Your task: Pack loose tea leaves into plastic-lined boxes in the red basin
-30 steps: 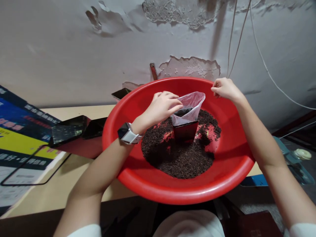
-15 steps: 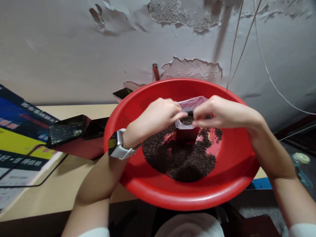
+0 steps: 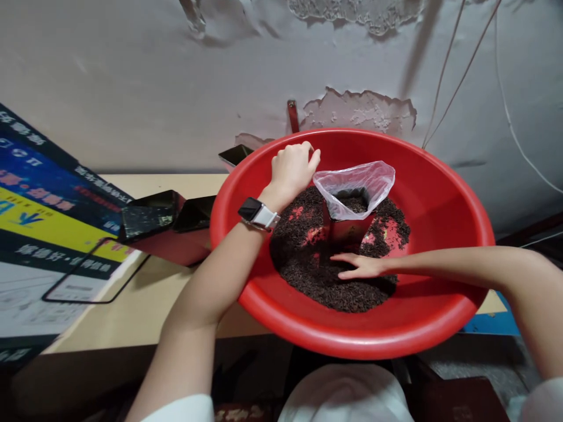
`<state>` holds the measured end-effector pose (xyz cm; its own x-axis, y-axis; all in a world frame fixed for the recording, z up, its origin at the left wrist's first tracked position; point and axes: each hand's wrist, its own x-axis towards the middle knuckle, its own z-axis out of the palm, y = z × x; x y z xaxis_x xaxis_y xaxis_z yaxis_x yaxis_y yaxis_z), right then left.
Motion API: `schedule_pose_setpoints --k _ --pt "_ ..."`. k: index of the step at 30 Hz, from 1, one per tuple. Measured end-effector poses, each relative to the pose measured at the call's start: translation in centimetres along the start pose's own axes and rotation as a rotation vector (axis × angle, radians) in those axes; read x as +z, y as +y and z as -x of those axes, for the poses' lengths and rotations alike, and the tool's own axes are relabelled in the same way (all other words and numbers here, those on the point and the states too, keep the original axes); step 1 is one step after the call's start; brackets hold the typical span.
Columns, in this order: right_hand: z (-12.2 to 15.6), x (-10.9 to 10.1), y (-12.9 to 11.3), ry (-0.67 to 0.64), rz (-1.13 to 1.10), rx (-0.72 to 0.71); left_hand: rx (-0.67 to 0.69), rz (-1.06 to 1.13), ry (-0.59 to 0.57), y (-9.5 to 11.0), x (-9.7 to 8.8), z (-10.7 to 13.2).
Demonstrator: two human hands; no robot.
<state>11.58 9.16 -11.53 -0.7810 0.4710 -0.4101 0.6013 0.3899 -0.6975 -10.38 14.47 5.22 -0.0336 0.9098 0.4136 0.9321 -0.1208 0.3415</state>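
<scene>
The left hand (image 3: 292,167) is raised over the left side of the red basin (image 3: 365,347), just beside the clear plastic bag (image 3: 380,179) and apart from it. Its fingers bend away from view with the thumb jutting to the right; whether the fingertips meet, one cannot tell. The right hand (image 3: 361,267) is low in the basin, its fingers spread apart at the dark loose material (image 3: 352,299), in front of the red box (image 3: 347,235). No grip on anything shows there.

Half a second ago both hands were at the mouth of the bag, partly hiding it. Since then the left has moved up and off to the left, while the right has come down to the material. The bag's mouth is now uncovered and stands wide, flaring above the box that it lines, with some of the dark material visible inside. The box remains upright in the basin, with the material spread around it.

The view has shifted a little, so the basin, the open dark boxes (image 3: 149,218) beside it on the table (image 3: 127,319) and the printed carton (image 3: 44,214) all sit further right in the picture.
</scene>
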Motion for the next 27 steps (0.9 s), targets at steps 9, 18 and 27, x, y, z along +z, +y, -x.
schedule_pose_setpoints --k 9,18,27 --pt "1.7 3.6 -3.5 -0.018 0.21 -0.053 -0.057 0.063 0.047 -0.7 -0.3 -0.5" --pt "1.4 1.3 -5.9 -0.034 0.592 -0.014 -0.05 0.047 0.059 -1.0 -0.2 -0.6" --pt "6.9 -5.7 -12.4 0.219 0.306 -0.153 -0.088 0.088 0.039 -0.5 -0.9 -0.3"
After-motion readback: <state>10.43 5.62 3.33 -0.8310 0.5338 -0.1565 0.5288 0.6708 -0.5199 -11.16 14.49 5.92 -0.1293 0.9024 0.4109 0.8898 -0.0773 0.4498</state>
